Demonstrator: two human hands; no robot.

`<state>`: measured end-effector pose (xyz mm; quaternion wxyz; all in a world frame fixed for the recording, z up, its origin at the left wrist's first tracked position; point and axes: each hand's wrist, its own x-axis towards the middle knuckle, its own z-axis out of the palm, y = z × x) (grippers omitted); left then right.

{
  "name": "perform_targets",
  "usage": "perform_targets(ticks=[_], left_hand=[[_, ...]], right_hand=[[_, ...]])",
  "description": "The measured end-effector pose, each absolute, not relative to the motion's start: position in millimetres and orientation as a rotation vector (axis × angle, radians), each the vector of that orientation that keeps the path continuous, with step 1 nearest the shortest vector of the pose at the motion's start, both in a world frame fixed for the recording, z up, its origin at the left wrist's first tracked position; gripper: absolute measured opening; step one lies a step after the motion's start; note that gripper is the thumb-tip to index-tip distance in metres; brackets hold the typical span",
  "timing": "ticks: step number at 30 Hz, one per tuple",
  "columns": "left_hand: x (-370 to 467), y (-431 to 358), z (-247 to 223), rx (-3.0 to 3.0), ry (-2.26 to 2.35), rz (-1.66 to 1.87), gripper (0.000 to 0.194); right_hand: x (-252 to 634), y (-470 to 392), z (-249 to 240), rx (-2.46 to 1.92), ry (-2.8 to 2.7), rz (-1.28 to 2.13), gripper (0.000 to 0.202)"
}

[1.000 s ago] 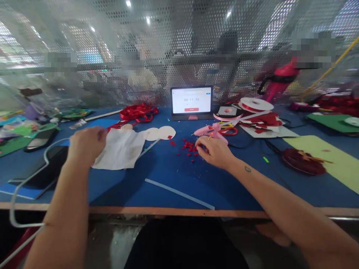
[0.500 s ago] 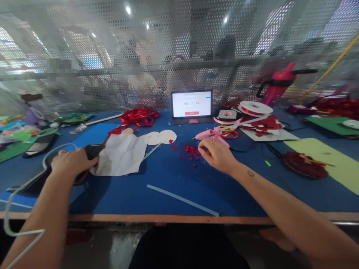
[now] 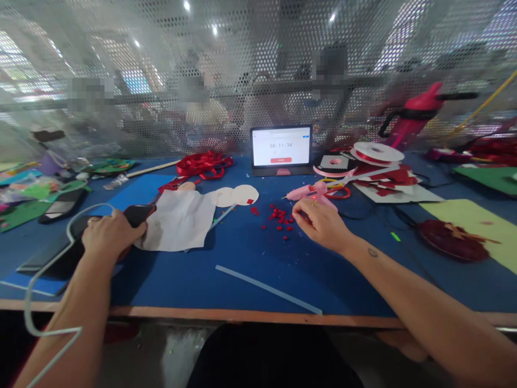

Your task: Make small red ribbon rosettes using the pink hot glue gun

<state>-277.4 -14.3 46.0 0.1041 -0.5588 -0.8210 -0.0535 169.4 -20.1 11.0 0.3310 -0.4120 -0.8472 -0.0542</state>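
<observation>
My left hand (image 3: 111, 234) is closed over a dark, phone-like device (image 3: 139, 214), with a white cable (image 3: 29, 302) running past the wrist. Beside its fingertips lies a wrinkled white cloth (image 3: 177, 221). My right hand (image 3: 321, 223) rests low over the table, its fingers bent together in a pinch; whatever is between them is hidden. Small red pieces (image 3: 278, 214) are scattered just left of those fingertips. A pink glue gun (image 3: 304, 193) lies right behind that hand, its nozzle pointing left. White round cutouts (image 3: 244, 195) sit beyond the cloth, with a red square on one.
A clear glue stick (image 3: 269, 289) lies near the front edge. At the back stand a tablet (image 3: 281, 148) showing a timer, ribbon spools (image 3: 377, 153) and a pink bottle (image 3: 416, 116). Red ribbon (image 3: 204, 163) is heaped left, and a dark red round item (image 3: 452, 240) lies right.
The whole view has shifted slightly, so things appear a little farther right. Both hands keep nearly the same places and poses; the left hand and device look marginally turned.
</observation>
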Motion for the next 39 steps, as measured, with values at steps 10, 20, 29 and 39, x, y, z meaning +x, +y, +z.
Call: perform_targets(ticks=[10,20,29,39], left_hand=[[-274.1,-39.0,51.8,-1.607,-2.378,0.018,0.085],[-267.5,-71.9,37.4,-1.599,-2.408,-0.217,0.060],[-263.6,-97.8,33.6,-1.414,-2.562,-0.221,0.074],[-266.9,-85.2,14.8,-1.194,-2.643,-0.281,0.084]], right_hand=[[171.6,-20.0,12.2,-1.096,-2.229,-0.130,0.013],[172.3,-21.4,12.0,-1.139,-2.241,-0.151,0.011],[174.0,-22.9,11.8,-1.123,-2.249,-0.186,0.010],[172.6,-23.5,11.2,-1.153,-2.293,-0.140,0.010]])
